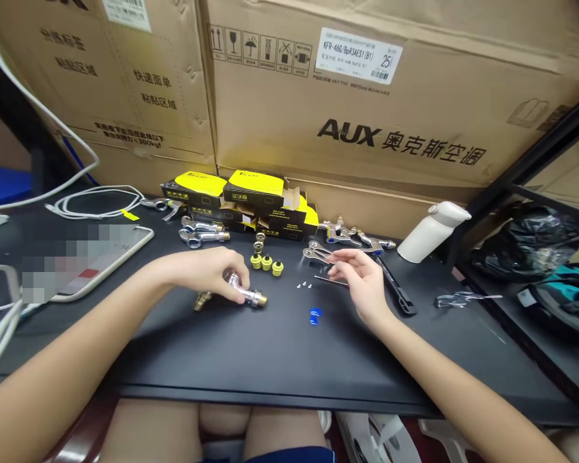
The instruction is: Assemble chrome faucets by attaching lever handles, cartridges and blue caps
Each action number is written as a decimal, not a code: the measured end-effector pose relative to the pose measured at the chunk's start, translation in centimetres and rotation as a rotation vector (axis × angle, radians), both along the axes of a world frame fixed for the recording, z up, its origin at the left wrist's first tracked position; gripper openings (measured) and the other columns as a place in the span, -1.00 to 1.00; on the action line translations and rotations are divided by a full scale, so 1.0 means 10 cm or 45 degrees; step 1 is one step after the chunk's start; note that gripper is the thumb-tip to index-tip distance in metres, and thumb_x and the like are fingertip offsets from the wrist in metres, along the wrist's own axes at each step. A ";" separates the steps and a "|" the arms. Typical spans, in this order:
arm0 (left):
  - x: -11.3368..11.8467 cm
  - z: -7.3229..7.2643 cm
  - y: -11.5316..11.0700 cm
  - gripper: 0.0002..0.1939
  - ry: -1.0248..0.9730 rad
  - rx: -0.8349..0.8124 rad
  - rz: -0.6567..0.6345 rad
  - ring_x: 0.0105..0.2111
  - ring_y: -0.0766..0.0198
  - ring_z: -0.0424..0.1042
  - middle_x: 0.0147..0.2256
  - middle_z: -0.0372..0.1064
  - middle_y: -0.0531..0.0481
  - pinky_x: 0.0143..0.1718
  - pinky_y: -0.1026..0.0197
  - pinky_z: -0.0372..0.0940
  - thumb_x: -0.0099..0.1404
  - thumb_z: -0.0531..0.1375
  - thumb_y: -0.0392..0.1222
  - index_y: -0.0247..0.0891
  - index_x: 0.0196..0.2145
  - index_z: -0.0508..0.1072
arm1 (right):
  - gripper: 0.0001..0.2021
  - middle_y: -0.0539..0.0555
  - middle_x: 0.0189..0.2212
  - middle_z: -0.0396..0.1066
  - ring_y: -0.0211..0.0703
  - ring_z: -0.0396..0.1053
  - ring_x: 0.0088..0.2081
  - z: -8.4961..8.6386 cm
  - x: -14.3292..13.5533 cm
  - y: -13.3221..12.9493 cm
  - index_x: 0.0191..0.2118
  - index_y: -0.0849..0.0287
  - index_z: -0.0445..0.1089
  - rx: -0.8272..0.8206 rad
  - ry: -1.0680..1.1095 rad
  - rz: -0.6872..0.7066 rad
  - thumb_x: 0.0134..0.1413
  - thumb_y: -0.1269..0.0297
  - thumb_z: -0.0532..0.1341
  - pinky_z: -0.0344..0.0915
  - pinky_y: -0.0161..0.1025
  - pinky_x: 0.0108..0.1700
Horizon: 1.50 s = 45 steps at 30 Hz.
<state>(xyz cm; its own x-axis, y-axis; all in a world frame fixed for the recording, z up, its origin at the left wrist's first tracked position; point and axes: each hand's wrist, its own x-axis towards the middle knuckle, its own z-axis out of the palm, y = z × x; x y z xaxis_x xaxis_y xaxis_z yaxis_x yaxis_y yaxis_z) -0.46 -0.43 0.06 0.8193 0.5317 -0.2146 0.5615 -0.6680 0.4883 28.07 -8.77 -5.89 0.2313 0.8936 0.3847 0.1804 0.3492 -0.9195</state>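
My left hand (217,276) is wrapped around a chrome tap body (246,294) with a brass threaded end, low over the black table. Brass fittings (201,301) show beneath that wrist. My right hand (359,280) has its thumb and fingertips pinched together; what is between them, if anything, I cannot make out. Close to its fingertips lie chrome lever handles (314,252) and a thin metal rod (329,280). Several small white-looking screws (303,285) and blue plastic caps (314,316) are between the hands. Yellow-and-black cartridges (267,262) stand beside metal rings (259,242).
Yellow-and-black boxes (255,185) are stacked at the back, with chrome taps (202,233) before them. A phone (103,263) and white cable (96,199) lie left. A white bottle (431,233), a black bar (396,286) and a clear packet (463,299) are right. Large cartons (400,96) stand behind.
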 end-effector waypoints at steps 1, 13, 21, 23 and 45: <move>-0.02 0.00 0.02 -0.74 0.005 0.019 0.015 -0.31 0.23 0.42 -0.30 0.48 0.01 -0.31 0.35 0.22 0.12 0.26 0.03 -0.15 -0.32 0.60 | -0.85 0.10 -0.28 0.48 -0.20 0.44 -0.38 -0.01 0.02 0.02 -0.21 0.19 0.40 0.028 -0.101 -0.020 0.09 0.29 0.20 0.44 -0.20 -0.33; 0.24 -0.22 -0.02 -0.63 -0.478 0.663 0.300 -0.23 0.15 0.37 -0.23 0.39 -0.08 -0.19 0.17 0.27 0.21 0.18 0.13 -0.25 -0.27 0.47 | -0.69 0.23 0.14 0.26 0.12 0.19 0.13 -0.12 0.20 0.18 0.04 0.19 0.37 0.353 -1.583 -0.137 0.18 0.39 0.12 0.16 0.12 0.13; 0.47 -0.44 -0.05 -0.76 -0.425 0.881 0.098 -0.08 0.10 0.36 -0.19 0.46 -0.07 0.16 -0.07 0.06 0.24 0.21 -0.06 -0.25 -0.20 0.48 | -0.84 0.24 0.13 0.26 0.14 0.21 0.10 -0.15 0.17 0.23 -0.16 0.17 0.47 0.298 -1.615 -0.297 0.16 0.33 0.18 0.16 0.10 0.06; 0.47 -0.45 -0.05 -0.82 -0.438 0.854 0.094 -0.05 0.11 0.36 -0.18 0.47 -0.05 0.21 -0.09 0.00 0.26 0.19 -0.11 -0.23 -0.23 0.48 | -0.86 0.24 0.11 0.28 0.14 0.21 0.10 -0.15 0.17 0.24 -0.21 0.17 0.48 0.281 -1.592 -0.327 0.15 0.31 0.20 0.15 0.10 0.06; 0.54 -0.32 -0.46 -0.70 -0.994 0.136 0.248 -0.32 0.33 0.46 -0.19 0.30 -0.08 -0.18 0.24 0.43 0.36 0.09 -0.10 -0.24 -0.01 0.39 | -0.88 0.07 -0.31 0.47 -0.16 0.46 -0.31 -0.04 -0.06 -0.08 -0.15 0.13 0.38 0.468 -0.679 -0.112 0.21 0.36 0.15 0.42 -0.18 -0.22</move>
